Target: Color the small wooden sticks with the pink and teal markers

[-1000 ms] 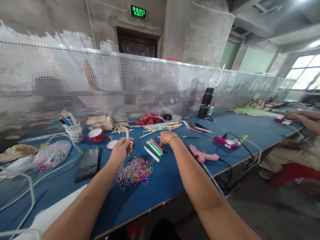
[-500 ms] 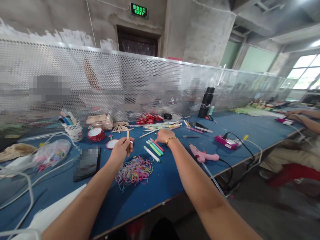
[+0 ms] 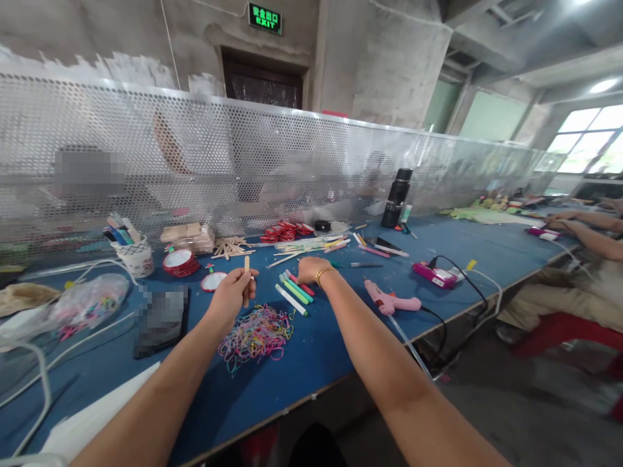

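Note:
My left hand pinches a wooden craft stick upright between thumb and fingers. To the right, my right hand, with a gold bracelet at its wrist, is curled above several markers. A dark green end, seemingly of a marker in that hand, sticks out past the wrist; the fingertips are mostly hidden. A pile of colourful rubber bands lies between my forearms. Beside my left hand rests a small round white piece with a red rim.
Behind stand a pen cup, stacked red-rimmed discs, loose craft sticks and a black bottle. A pink glue gun with its cord lies at right, a phone at left. Another person's arms are at far right.
The view has shifted slightly, moving everything a little left. A dark green end now shows beyond my right wrist. My left hand still holds the craft stick.

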Tool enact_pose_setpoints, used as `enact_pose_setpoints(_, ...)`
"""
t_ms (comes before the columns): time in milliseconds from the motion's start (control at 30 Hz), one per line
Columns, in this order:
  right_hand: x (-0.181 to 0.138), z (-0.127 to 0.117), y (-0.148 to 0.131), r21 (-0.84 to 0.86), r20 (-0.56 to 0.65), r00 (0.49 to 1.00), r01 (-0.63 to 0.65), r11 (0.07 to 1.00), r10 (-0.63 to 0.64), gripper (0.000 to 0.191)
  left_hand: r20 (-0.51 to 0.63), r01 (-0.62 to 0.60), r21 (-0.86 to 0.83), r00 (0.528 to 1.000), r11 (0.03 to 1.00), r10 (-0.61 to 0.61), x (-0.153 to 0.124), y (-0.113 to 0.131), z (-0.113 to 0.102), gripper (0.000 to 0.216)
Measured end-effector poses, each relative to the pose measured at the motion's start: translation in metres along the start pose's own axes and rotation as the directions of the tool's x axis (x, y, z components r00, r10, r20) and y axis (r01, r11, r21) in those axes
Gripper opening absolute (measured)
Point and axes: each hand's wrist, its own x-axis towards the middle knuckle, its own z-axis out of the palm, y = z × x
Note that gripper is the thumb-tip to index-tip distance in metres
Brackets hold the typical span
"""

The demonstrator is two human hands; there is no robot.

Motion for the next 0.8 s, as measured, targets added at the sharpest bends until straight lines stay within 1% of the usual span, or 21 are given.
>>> enact_pose_setpoints(167,-0.001,0.0,-0.003,-0.002,-0.012,1.0,-0.023,1.0,0.023,0.04,-0.001,0.003,0.008,1.0,1.0,-0.003,0.002,-0.001,0.001,0.033)
enact_pose_setpoints(333,-0.006,-0.003,-0.003,-0.009,-0.01,1.0,-0.023,1.0,0.023,0.042,0.004,0.017,-0.003,1.0,1.0,-0.017,0.001,0.002,0.001,0.033)
enact_pose_setpoints(467,-0.009,-0.005,-0.001,-0.004,-0.007,1.0,-0.008,1.0,0.008,0.03,0.006,0.015,-0.021,1.0,1.0,-0.014,-0.002,0.004,0.0,0.033)
enact_pose_setpoints(633,-0.015,-0.012,0.007,0.065,0.028,0.999,-0.022,0.998,0.021,0.016,0.009,0.014,-0.035,1.0,0.999,-0.013,-0.002,0.004,0.0,0.033)
enact_pose_setpoints(733,-0.021,-0.016,0.014,0.126,0.005,1.0,0.02,0.992,-0.021,0.016,0.004,0.031,-0.037,1.0,0.999,-0.031,-0.001,0.002,-0.001,0.033)
enact_pose_setpoints(800,-0.024,-0.017,0.017,0.251,-0.062,0.993,0.117,0.961,-0.105,0.02,-0.014,0.063,-0.06,0.998,0.996,-0.064,-0.001,0.001,-0.001,0.034)
